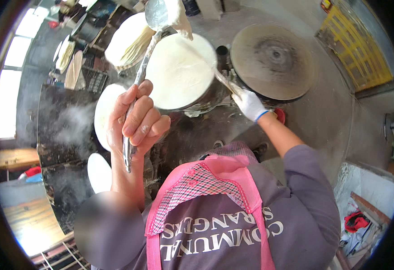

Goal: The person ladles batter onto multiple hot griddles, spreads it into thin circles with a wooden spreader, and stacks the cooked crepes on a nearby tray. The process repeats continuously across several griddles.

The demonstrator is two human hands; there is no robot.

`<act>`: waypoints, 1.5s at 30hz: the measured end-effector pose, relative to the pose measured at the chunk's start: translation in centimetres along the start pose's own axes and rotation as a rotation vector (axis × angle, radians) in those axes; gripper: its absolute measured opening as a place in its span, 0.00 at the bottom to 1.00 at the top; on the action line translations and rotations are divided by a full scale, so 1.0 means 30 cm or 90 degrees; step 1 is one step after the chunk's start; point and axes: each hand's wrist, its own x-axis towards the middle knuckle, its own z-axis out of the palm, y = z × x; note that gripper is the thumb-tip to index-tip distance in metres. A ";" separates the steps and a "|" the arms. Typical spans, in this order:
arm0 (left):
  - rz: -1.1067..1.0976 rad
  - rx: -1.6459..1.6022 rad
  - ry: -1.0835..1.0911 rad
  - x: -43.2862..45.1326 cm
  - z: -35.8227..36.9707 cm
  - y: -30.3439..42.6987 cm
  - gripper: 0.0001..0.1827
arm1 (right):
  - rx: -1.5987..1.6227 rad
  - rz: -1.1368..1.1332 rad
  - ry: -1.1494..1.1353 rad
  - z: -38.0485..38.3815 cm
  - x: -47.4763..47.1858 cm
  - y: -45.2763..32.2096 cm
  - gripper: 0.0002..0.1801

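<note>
My bare left hand is raised and grips the handle of a metal ladle. The ladle's handle is smeared with batter, and a thick white mass of batter or dough hangs beside its bowl. My right hand, in a white knit glove with a blue cuff, holds a thin-handled tool. Its far end is blurred over a round griddle covered by a pale sheet of batter. To the right of it stands a second round griddle, bare and brown with a dark centre.
A stack of thin flatbreads lies beyond the coated griddle. White round things sit left of it, partly behind my left hand. Steam rises over a dark table. A red container is behind my right wrist. A yellow lattice stands far right.
</note>
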 end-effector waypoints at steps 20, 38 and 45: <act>-0.086 1.155 0.113 0.951 -0.351 -1.046 0.15 | -0.068 0.519 0.200 -0.671 -1.109 -0.006 0.34; -0.169 1.165 0.064 1.258 -0.276 -0.953 0.19 | -0.068 0.398 0.288 -0.383 -0.453 0.201 0.31; -0.240 1.161 -0.017 1.300 -0.333 -0.838 0.21 | -0.133 0.562 0.298 -0.405 -0.498 0.120 0.30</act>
